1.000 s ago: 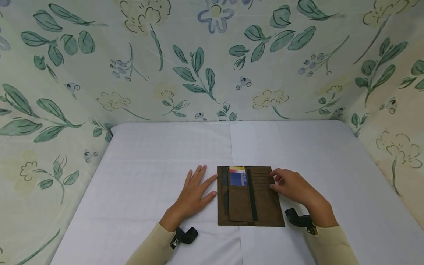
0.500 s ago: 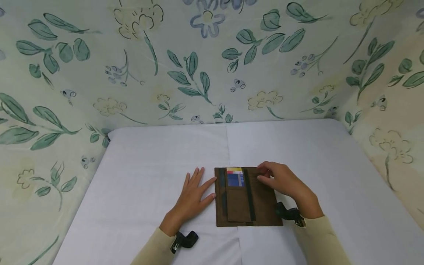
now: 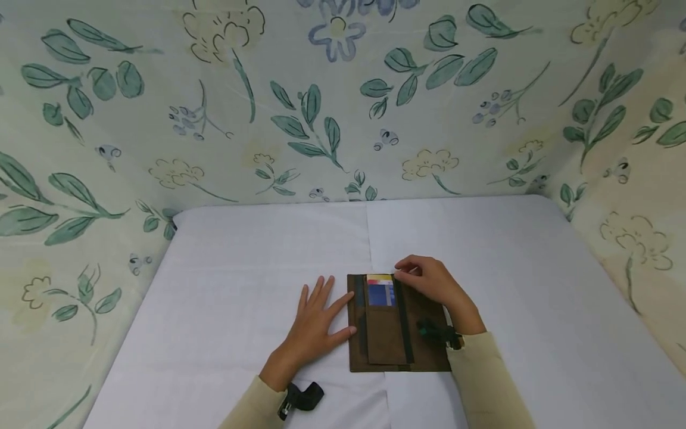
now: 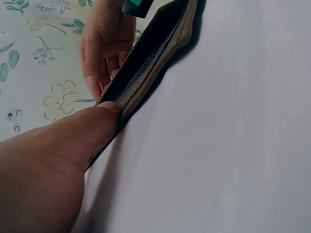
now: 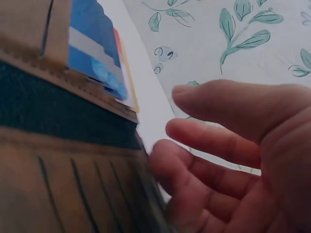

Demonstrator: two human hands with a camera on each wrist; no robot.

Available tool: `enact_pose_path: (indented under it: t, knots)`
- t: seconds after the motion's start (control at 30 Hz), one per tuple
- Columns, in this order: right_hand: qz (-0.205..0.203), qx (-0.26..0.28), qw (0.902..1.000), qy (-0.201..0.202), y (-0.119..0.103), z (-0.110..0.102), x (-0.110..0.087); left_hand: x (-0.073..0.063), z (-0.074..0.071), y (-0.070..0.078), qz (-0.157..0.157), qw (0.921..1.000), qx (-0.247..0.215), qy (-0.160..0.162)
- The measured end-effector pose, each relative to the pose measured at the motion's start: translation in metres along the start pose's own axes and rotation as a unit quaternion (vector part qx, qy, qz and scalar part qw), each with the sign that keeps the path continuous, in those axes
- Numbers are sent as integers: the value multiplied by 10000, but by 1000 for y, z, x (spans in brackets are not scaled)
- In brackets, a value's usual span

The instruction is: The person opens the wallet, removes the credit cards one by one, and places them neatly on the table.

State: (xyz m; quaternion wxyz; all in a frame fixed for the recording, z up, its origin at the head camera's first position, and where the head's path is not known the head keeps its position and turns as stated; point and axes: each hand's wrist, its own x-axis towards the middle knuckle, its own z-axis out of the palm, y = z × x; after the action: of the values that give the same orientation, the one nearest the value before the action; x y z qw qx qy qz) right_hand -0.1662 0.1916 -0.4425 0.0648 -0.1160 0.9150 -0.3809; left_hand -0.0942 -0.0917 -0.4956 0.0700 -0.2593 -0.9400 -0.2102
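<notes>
Head view: brown wallet [image 3: 387, 339] lies open on white surface [image 3: 257, 250]. Left hand [image 3: 308, 333], fingers spread, touches wallet's left edge. Right hand [image 3: 431, 283], fingers loosely bent, thumb and fingertips apart, hangs at wallet's far edge, just beside at least 2 cards [image 3: 381, 295] tucked inside.

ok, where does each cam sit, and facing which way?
Head: on the head, faces forward and down at the open wallet; left hand, right hand, sleeves show.
Left wrist: looks along the wallet's edge from that wrist; left hand partly shows, right hand beyond.
Right wrist: from that wrist, faces the blue card; right hand shows.
Head and right wrist share the blue card.
</notes>
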Motion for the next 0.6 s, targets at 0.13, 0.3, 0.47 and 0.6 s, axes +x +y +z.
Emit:
enact_pose_path:
  t: [0.13,0.3,0.47,0.6]
  knots:
    - [122,254,9995,159,2,11,9,-1,1,-2,-41,10000,53,-56]
    - [243,315,9990,227,7,20,14,-2,3,-3,-60,9998,130,-104]
    - [398,340,9985,188,13,25,15,-2,3,-4,-24,9999,131,-41]
    - [385,378,9985,103,15,26,16,-2,3,-5,3,9998,193,30]
